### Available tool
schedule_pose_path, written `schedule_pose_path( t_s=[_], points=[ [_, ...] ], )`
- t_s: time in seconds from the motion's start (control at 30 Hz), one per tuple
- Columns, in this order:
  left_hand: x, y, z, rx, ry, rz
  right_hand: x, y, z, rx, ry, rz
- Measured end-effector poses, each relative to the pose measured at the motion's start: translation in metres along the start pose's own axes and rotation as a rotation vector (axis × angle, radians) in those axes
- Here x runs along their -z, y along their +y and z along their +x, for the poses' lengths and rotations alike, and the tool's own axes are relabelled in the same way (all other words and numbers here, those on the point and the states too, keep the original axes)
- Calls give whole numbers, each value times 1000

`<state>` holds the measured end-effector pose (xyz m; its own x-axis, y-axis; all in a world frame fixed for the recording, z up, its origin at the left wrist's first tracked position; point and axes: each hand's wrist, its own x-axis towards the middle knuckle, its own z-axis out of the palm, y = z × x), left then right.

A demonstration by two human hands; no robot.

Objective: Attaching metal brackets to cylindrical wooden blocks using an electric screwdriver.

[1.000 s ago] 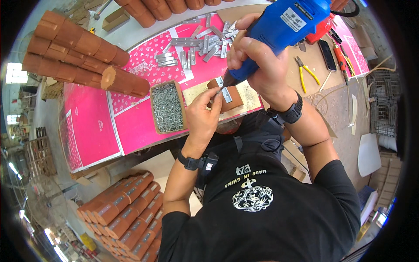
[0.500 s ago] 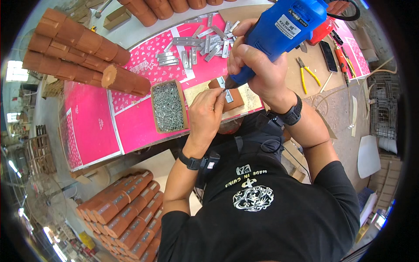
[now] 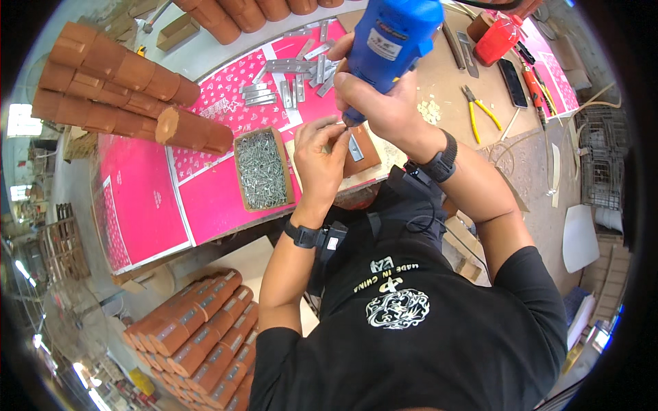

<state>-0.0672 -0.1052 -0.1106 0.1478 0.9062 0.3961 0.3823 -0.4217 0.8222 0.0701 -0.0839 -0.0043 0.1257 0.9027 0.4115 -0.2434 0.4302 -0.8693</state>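
My right hand [image 3: 387, 103] is wrapped round the grip of a blue electric screwdriver [image 3: 404, 34], its nose pointing down toward the bench. Beneath it lies a reddish-brown block [image 3: 365, 154] with a metal strip [image 3: 354, 148] set along its top face. The fingertips of my left hand [image 3: 319, 161] are pinched together at the tool's tip, over the far end of the strip. Whatever they hold is too small to make out. Left of that hand stands an open cardboard box of screws [image 3: 262, 171].
Loose metal strips [image 3: 299, 66] lie beyond the hands on pink sheeting. Brown cylinders [image 3: 116, 82] are stacked at the left, with more [image 3: 205, 329] piled below the bench. Yellow-handled pliers [image 3: 480, 116], a phone [image 3: 513, 83] and a red bottle [image 3: 498, 40] lie to the right.
The screwdriver and my right hand have shifted left, with the tool turned more upright. My left fingertips have moved slightly away from me and left, uncovering more of the strip and block.
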Motion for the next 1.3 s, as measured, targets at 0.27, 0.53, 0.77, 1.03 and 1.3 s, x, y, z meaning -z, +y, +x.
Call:
schedule_pose_path(
  t_s=[0.27,0.53,0.77,1.03,1.3],
  points=[
    [-14,-18,-3,98,19,7,6,21,5,3,-63,-115],
    [-12,-11,-8,289,-75,-226,6,21,1,-25,-92,-111],
    [-22,-23,-20,127,-52,-68,6,23,-1,-61,-152,-164],
    [-22,-26,-25,37,-172,-35,1,29,1,28,-191,-249],
    [-19,-22,-25,5,-222,21,-1,36,1,-96,-215,-175]
  ],
)
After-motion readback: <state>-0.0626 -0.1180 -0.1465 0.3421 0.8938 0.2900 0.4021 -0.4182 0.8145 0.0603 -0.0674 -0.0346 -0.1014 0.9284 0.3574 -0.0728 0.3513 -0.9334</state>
